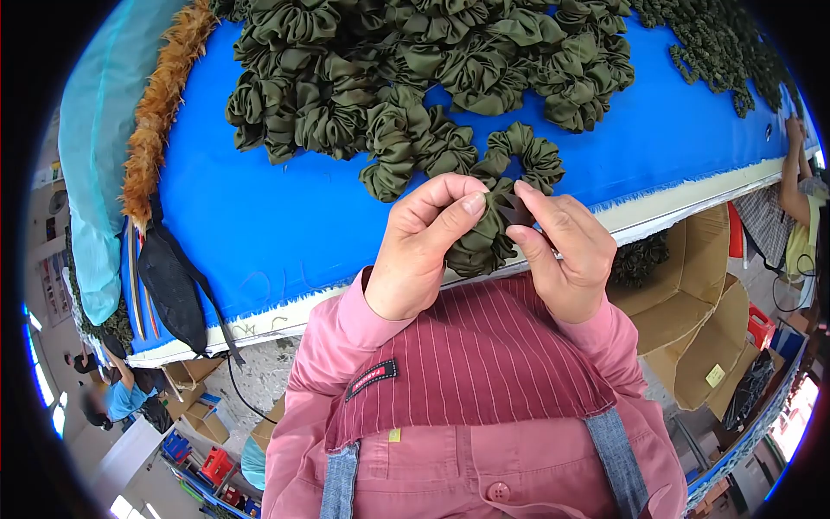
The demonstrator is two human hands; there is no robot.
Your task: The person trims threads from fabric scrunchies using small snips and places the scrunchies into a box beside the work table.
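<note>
Close to the table's front edge, a dark green gathered fabric scrunchie (481,246) is held up in front of my apron. My left hand (424,242) pinches its upper side between thumb and index finger. On the other side, the thumb and fingers of my right hand (566,246) are at the scrunchie's edge, around a dark, smooth bit of material whose kind I cannot make out. Just beyond my fingertips, another scrunchie (540,162) lies on the blue table cover (285,208). A large heap of green scrunchies (346,95) spreads behind it.
A brown feathery strip (154,121), sheer teal fabric (95,173) and a black cloth piece (175,277) lie at the left. More scrunchies (713,48) pile at far right. Below the table's right edge stands an open cardboard box (692,268). Other people work at both sides.
</note>
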